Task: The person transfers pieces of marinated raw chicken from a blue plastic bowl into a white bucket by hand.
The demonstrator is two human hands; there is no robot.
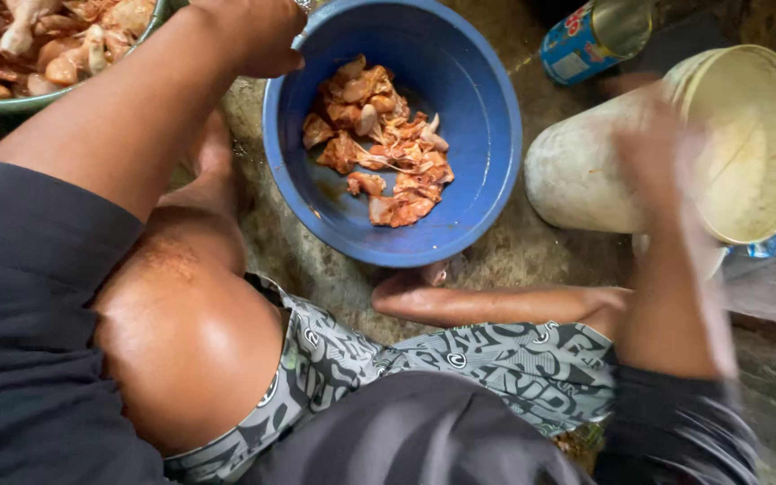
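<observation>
A blue plastic bowl (487, 117) stands on the ground ahead of me, tilted up at its left rim, with several orange marinated meat pieces (379, 144) inside. My left hand (249, 34) grips the bowl's upper left rim. My right hand (653, 153) is blurred in front of a cream plastic bucket (756, 135) that lies tipped on its side, mouth to the right. Whether that hand touches the bucket is unclear.
A green-rimmed basin (11, 103) of raw chicken pieces sits at the top left. A blue tin can (586, 40) lies at the top. My bent knee (181, 332), foot (460, 301) and patterned shorts fill the lower view over wet stone ground (514, 251).
</observation>
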